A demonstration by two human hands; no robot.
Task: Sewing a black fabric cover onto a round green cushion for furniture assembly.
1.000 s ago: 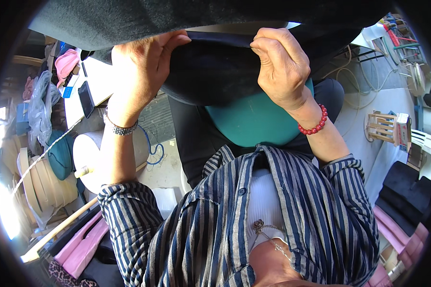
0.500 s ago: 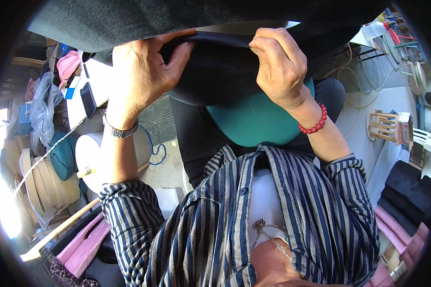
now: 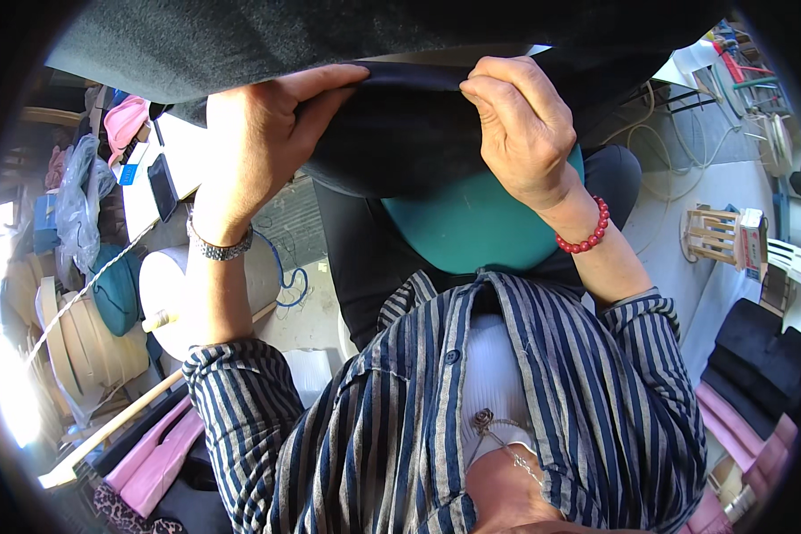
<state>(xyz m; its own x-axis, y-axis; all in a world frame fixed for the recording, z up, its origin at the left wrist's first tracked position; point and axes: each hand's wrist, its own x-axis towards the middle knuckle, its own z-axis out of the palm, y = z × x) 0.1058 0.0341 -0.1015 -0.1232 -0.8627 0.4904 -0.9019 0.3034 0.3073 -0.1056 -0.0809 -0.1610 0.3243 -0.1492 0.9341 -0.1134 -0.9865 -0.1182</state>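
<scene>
A large piece of dark, velvety fabric (image 3: 374,133) hangs in front of me and drapes down over the teal seat (image 3: 472,231) between my legs. My left hand (image 3: 262,133) pinches the fabric's edge between thumb and fingers, a silver watch on its wrist. To the right, my right hand (image 3: 521,125) is closed with its fingertips on the same edge, above a red bead bracelet (image 3: 584,227). Between the two hands the edge runs nearly straight, with a pale gap showing behind it. Across the top spreads a broad black fuzzy cover (image 3: 329,36), partly hiding my left fingers.
At the left stand a white roll (image 3: 165,285), a dark phone (image 3: 162,187) on a white surface, plastic bags (image 3: 80,196) and pink cloth (image 3: 127,123). A small wooden rack (image 3: 714,233) is at the right. Pale hoses (image 3: 659,160) lie on the floor.
My left thumb and fingers have drawn closer together on the fabric edge, and the hand has turned slightly. My right hand has dropped a little, still at the edge.
</scene>
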